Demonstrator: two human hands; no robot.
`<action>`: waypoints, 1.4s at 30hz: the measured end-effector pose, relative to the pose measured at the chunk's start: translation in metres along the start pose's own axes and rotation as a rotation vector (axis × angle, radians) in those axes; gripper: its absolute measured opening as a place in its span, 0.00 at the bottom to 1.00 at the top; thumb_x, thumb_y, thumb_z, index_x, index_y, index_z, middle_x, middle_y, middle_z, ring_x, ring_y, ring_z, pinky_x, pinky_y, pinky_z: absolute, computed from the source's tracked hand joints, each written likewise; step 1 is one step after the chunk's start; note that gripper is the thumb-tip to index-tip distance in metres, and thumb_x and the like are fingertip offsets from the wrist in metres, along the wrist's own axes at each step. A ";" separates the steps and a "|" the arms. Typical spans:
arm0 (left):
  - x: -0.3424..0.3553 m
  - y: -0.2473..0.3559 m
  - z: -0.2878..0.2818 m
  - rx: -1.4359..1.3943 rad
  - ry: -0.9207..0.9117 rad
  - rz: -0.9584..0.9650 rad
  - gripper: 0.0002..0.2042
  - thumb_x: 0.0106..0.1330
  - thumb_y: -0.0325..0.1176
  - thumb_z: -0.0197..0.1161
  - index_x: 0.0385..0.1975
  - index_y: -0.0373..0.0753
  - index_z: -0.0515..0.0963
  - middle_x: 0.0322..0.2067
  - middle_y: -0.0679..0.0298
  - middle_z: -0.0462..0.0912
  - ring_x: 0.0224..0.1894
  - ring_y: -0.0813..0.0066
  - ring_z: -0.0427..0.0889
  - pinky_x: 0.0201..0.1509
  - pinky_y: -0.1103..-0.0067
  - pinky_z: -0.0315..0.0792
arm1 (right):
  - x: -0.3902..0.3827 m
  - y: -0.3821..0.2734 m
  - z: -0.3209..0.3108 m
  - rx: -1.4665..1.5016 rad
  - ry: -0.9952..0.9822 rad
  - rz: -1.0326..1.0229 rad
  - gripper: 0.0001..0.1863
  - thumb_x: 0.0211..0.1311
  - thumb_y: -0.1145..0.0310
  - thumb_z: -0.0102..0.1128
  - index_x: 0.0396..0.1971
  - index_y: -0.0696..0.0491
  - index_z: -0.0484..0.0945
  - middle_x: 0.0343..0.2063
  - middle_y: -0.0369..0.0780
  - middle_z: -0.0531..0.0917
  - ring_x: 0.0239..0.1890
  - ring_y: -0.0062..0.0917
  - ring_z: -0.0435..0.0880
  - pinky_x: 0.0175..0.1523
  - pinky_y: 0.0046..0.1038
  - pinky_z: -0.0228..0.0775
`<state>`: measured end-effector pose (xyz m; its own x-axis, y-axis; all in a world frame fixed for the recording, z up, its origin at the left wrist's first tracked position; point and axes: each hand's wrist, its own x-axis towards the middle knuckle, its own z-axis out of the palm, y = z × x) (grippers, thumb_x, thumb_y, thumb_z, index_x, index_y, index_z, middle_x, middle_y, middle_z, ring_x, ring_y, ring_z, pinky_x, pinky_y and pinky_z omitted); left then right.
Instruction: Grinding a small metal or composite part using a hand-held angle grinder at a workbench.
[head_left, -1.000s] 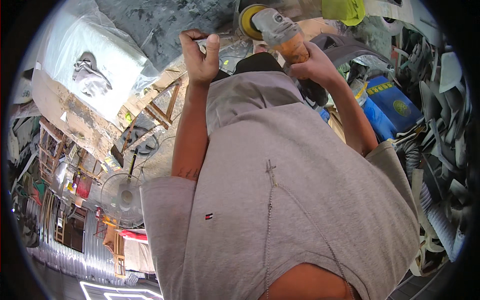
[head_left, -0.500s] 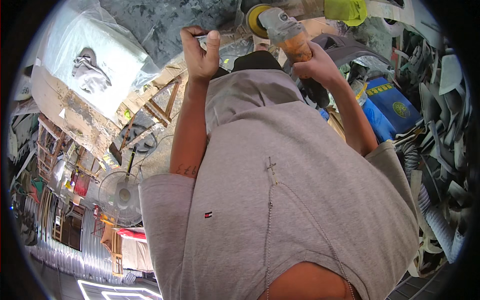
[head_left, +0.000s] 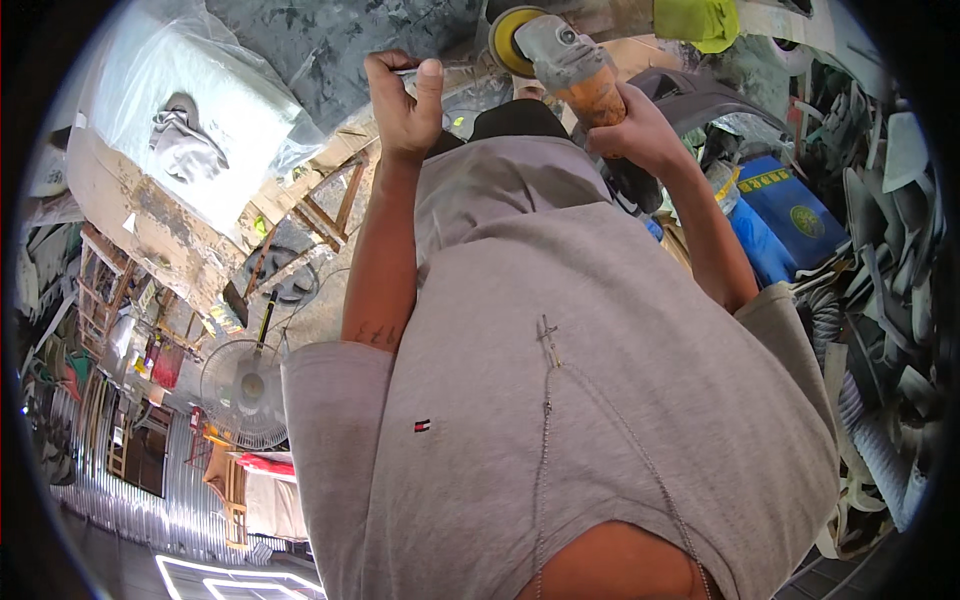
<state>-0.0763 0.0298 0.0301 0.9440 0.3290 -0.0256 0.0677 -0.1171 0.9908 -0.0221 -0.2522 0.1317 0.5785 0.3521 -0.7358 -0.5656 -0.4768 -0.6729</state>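
My right hand [head_left: 640, 130] is wrapped round the orange body of an angle grinder [head_left: 575, 70]. Its grey head points up and to the left and carries a round yellow-rimmed disc [head_left: 516, 40]. My left hand [head_left: 408, 115] is closed, thumb up, on a thin flat piece [head_left: 455, 68] with a pale edge; its kind cannot be made out. That piece runs from my fingers toward the disc. I cannot tell whether the disc touches it. Both hands are at the far side of my lap.
Plastic sheeting [head_left: 250, 130] with a grey cloth [head_left: 185, 140] on it covers a worn board at left. A standing fan [head_left: 245, 390] is lower left. At right lie a blue box [head_left: 790, 215] and piled grey pieces [head_left: 890, 200]. A yellow-green cloth [head_left: 695, 22] lies at far right.
The grinder's disc has shifted slightly left against my left hand. Both hands keep their grip, and the whole view has moved a little.
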 end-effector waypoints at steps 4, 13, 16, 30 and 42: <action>-0.001 0.000 -0.001 0.001 -0.021 0.007 0.20 0.67 0.42 0.64 0.39 0.32 0.66 0.35 0.57 0.70 0.38 0.67 0.71 0.47 0.73 0.68 | -0.001 0.007 0.000 -0.031 -0.043 -0.068 0.25 0.40 0.73 0.67 0.44 0.59 0.75 0.28 0.34 0.77 0.30 0.19 0.77 0.37 0.25 0.73; 0.000 0.002 -0.001 0.035 -0.013 0.032 0.20 0.67 0.43 0.64 0.39 0.31 0.67 0.35 0.57 0.70 0.38 0.66 0.72 0.47 0.73 0.68 | -0.001 0.000 0.002 -0.016 0.006 0.052 0.28 0.40 0.74 0.67 0.48 0.59 0.75 0.34 0.34 0.79 0.34 0.18 0.77 0.41 0.22 0.72; -0.001 0.004 -0.001 0.057 -0.008 0.045 0.21 0.67 0.44 0.64 0.39 0.31 0.67 0.35 0.56 0.70 0.38 0.66 0.72 0.46 0.73 0.68 | -0.004 -0.001 0.005 -0.029 0.010 -0.016 0.26 0.40 0.72 0.67 0.45 0.59 0.75 0.29 0.35 0.79 0.29 0.19 0.78 0.36 0.23 0.74; 0.000 0.014 0.001 0.125 0.008 0.065 0.22 0.66 0.46 0.65 0.39 0.31 0.66 0.35 0.55 0.70 0.38 0.64 0.72 0.47 0.72 0.69 | -0.001 0.002 0.007 -0.149 0.135 -0.167 0.29 0.41 0.72 0.68 0.49 0.60 0.76 0.38 0.37 0.82 0.38 0.23 0.80 0.48 0.26 0.73; 0.001 0.011 0.000 0.172 0.008 0.081 0.20 0.69 0.45 0.61 0.42 0.32 0.67 0.37 0.58 0.71 0.38 0.71 0.69 0.44 0.73 0.68 | -0.001 0.001 0.030 -0.442 0.298 -0.303 0.27 0.40 0.66 0.69 0.47 0.52 0.77 0.35 0.48 0.85 0.40 0.46 0.83 0.46 0.38 0.75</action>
<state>-0.0744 0.0290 0.0408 0.9460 0.3194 0.0555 0.0460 -0.3018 0.9523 -0.0409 -0.2290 0.1298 0.8512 0.3140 -0.4205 -0.0900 -0.7021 -0.7064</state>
